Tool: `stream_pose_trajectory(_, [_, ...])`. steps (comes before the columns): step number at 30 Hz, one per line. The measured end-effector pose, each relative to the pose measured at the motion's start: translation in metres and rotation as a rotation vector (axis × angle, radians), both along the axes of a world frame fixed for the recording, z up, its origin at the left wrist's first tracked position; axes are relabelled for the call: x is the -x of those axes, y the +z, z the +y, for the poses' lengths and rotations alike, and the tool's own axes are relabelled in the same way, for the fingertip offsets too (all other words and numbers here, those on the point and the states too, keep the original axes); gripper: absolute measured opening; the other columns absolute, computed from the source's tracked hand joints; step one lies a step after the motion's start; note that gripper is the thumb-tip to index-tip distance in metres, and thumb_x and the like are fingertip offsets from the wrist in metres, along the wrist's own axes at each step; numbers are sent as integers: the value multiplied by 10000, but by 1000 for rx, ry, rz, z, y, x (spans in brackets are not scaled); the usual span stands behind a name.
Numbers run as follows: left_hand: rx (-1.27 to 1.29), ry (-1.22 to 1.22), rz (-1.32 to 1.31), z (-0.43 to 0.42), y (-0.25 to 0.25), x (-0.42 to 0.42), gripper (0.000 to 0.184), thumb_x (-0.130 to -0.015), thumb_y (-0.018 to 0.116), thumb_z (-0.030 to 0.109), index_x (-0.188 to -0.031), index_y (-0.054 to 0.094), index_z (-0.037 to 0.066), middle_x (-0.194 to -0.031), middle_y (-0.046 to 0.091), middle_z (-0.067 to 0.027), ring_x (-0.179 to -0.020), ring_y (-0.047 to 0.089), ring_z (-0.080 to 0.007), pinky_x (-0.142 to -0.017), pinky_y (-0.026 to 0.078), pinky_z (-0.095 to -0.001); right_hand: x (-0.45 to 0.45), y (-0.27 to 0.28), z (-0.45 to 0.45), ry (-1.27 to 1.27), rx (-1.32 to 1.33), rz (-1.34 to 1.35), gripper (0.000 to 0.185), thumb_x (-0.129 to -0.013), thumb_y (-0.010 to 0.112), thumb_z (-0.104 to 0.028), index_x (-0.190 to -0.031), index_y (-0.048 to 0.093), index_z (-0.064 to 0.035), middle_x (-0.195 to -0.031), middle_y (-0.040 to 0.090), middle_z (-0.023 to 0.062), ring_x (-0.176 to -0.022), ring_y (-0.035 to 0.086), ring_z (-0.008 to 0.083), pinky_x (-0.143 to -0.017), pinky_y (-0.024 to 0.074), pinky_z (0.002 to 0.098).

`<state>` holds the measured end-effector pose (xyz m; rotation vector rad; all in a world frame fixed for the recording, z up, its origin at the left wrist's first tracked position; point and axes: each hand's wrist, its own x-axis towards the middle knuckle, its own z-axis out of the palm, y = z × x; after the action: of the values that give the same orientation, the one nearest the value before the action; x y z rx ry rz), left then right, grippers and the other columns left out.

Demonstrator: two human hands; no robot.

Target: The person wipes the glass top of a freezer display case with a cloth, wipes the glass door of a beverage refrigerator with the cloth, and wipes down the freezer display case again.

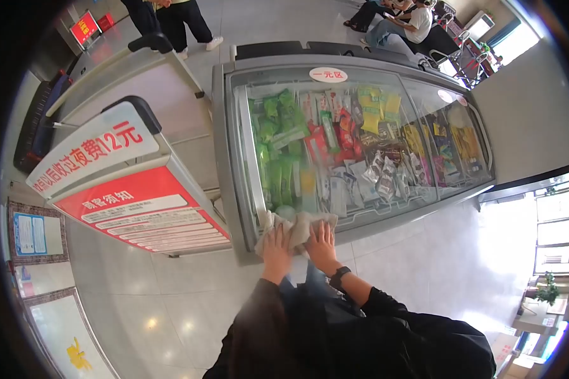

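Freezer [229,158], glass-topped and filled with packaged goods, is set across the wearer's front, its long axis running from left to right and slanting slightly. To the left of the freezer, a red-and-white notice board [133,189] is stood close alongside. Beyond the freezer's far right part, a seated person [417,25] can be seen. Under the freezer's glass, green packs [278,126] are stacked at the left end, with red packs [344,136] and yellow packs [373,107] placed towards the middle; what is stored beneath the right-hand pane can be made out only roughly, because of reflections.

At the freezer's near left corner a pale cloth [299,226] is spread, its longer side laid roughly along the near edge. It is covered in part by both hands: the left hand [276,252] is placed nearer the freezer's left side, the right hand [322,246] nearer the remaining glass, most of which is found ahead and to the right. Both hands are laid on the cloth with fingers extended, neither being clenched. On the right wrist, just off the freezer's near edge, a dark watch [339,278] is worn.
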<state>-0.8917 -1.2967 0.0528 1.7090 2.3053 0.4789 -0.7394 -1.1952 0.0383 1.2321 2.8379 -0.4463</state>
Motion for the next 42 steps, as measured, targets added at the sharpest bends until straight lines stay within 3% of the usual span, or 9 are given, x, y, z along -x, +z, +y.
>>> stream_pose_trajectory(9, [219,130,105,-80,-8,18,654,-774,673,249,-1327,460,-28,-1441,354,-203,-1331,321,-389,-1107,257,-492,51,6,-42,357,15,95,637,-825,641,-282,-1416,419,-194,-1486,301,185,-1355,280,422,-1082,271,538])
stream_pose_trajectory(15, [144,220,372,-51,-19,-20,671,-825,604,374,-1335,451,-33,-1399,393,-252,-1313,341,-449,-1080,287,-575,19,13,-15,399,-53,216,627,-818,620,-321,-1396,436,-164,-1507,332,78,-1384,320,265,-1145,260,410])
stream_pose_trajectory(17, [171,79,364,-31,-44,-34,641,-871,548,347,-1376,410,-23,-1419,355,-291,-1305,325,-498,-1061,274,-622,-15,15,7,318,-33,327,590,-787,610,-188,-1362,479,-159,-1476,385,81,-1352,381,259,-1128,304,392])
stream_pose_trajectory(24, [66,-253,557,86,-76,-121,560,-950,449,273,-1399,369,-51,-1484,240,-308,-1345,246,-525,-1084,233,-598,-152,11,102,192,-35,181,643,-834,620,-351,-1421,408,-194,-1528,314,57,-1413,283,237,-1163,227,393])
stream_pose_trajectory(27, [149,-261,490,147,-53,-178,516,-950,458,276,-1423,386,83,-1490,275,-273,-1342,296,-477,-1064,275,-604,-213,23,142,47,-5,207,655,-832,621,-336,-1432,396,-199,-1533,303,56,-1418,274,235,-1172,215,391])
stream_pose_trajectory(28, [355,-350,552,173,-28,-199,609,-944,469,380,-1446,341,61,-1510,205,-299,-1351,250,-512,-1066,255,-610,-232,23,153,-23,-11,210,667,-827,627,-327,-1438,389,-204,-1529,312,53,-1417,274,236,-1176,213,393])
stream_pose_trajectory(32, [432,-472,641,262,-25,-287,847,-882,507,548,-1492,228,31,-1518,124,-335,-1375,169,-538,-1072,217,-629,-296,18,191,-331,-77,151,644,-847,624,-302,-1433,390,-172,-1503,348,80,-1399,306,259,-1159,247,407])
stream_pose_trajectory(36, [318,-523,580,343,-27,-372,809,-898,497,510,-1516,189,88,-1518,91,-346,-1369,150,-563,-1070,205,-641,-341,-4,219,-733,-186,253,607,-892,574,-214,-1449,343,-147,-1492,334,172,-1354,369,320,-1103,322,444])
stream_pose_trajectory(42, [161,-608,455,440,-62,-464,839,-895,504,454,-1536,73,128,-1501,-30,-382,-1354,83,-607,-1048,128,-699,-400,-21,269,-1222,304,735,596,-935,470,-190,-1453,241,-6,-1356,428,314,-1188,497,434,-983,419,475])
